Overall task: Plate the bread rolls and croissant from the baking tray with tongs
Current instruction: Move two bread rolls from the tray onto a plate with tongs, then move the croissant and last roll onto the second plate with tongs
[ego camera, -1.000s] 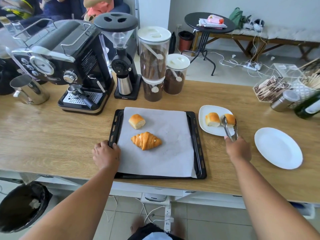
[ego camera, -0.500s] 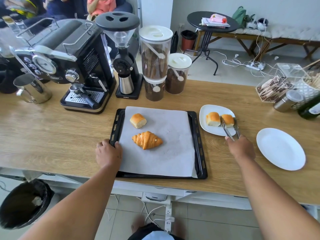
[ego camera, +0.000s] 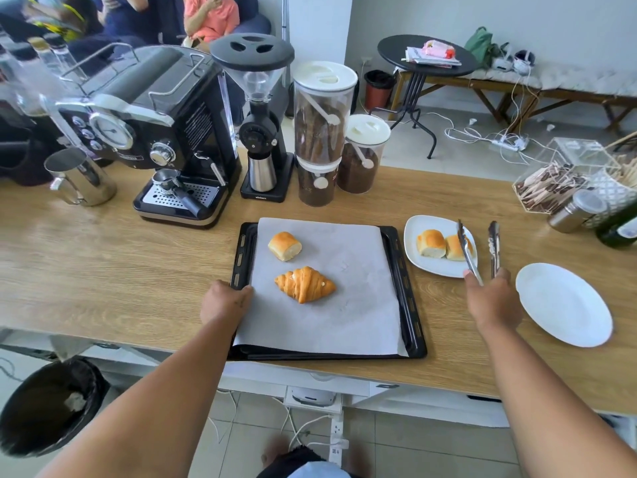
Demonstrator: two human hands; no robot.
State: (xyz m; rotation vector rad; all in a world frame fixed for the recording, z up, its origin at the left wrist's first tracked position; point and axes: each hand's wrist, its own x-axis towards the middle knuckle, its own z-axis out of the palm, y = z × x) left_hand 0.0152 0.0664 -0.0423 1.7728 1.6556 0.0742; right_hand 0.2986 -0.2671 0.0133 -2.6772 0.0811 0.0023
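Right hand (ego camera: 493, 301) is wrapped around the handle end of the tongs (ego camera: 479, 250), and the two arms are spread wide apart with nothing between them. One arm lies over the near plate (ego camera: 413, 243), right across the second of the two rolls (ego camera: 444, 243) sitting there side by side; the other arm sticks out past the plate's right edge over the counter (ego camera: 103, 263). Left hand (ego camera: 225, 303) is curled down on the tray (ego camera: 401, 281) at its lower-left corner, fingers on the paper (ego camera: 344, 319), looks like it's just pinning things in place.

So I'd say we're at the tail of a drop-off: two rolls plated, tongs let go. What's left on the tray, middle of the frame: one roll (ego camera: 284, 246) toward the upper left of the paper and the croissant (ego camera: 305, 283) just below it, close but not touching. There's also an empty plate (ego camera: 565, 305) at the right, further out.

Next move, my guess: swing the open tongs left across the tray and come down around whichever piece goes next. The croissant is flaky and long, so a gentle squeeze across the middle seems smart, or it'll crush or droop. Can't tell which plate it's meant for.
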